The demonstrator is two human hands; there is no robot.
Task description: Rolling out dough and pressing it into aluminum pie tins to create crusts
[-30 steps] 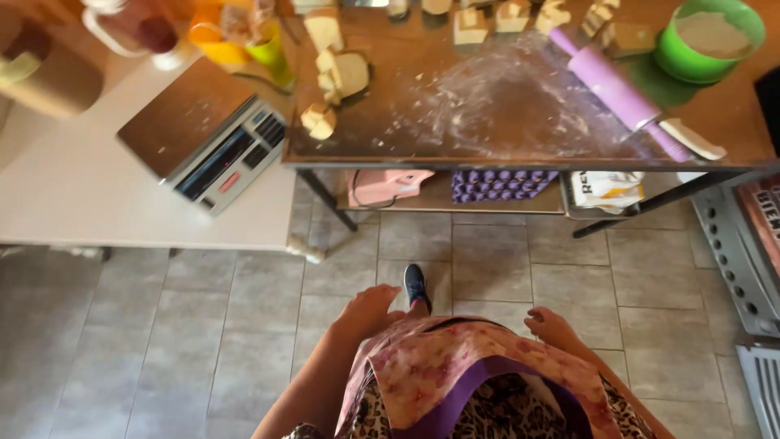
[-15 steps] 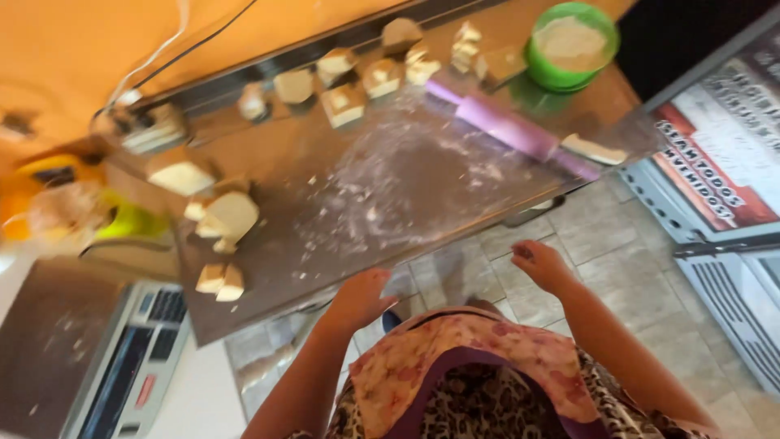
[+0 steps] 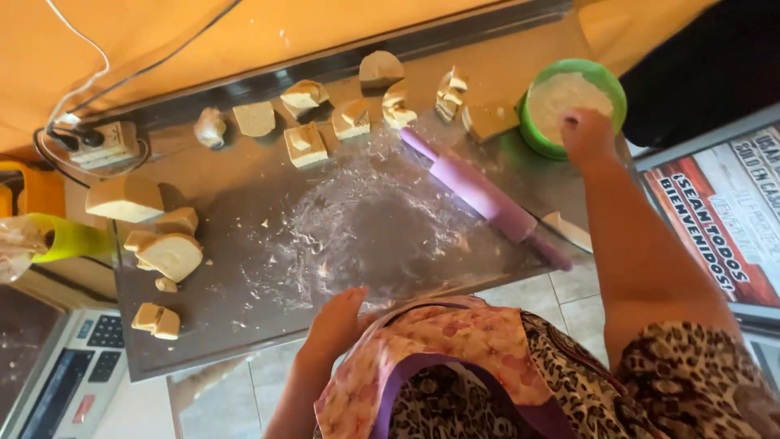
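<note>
Floured worktable [image 3: 244,317], dough pieces [image 3: 307,145], rolling pin [image 3: 479,193]

Free room: floured metal tabletop [image 3: 357,236] just ahead of left hand [image 3: 337,321].
Obstacles: purple rolling pin [image 3: 479,191] between both hands; cut dough blocks [image 3: 325,122] beyond.

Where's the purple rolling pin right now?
In the head view, the purple rolling pin lies diagonally on the floured metal table, right of centre, between the flour patch and the green bowl where the right hand reaches.
</note>
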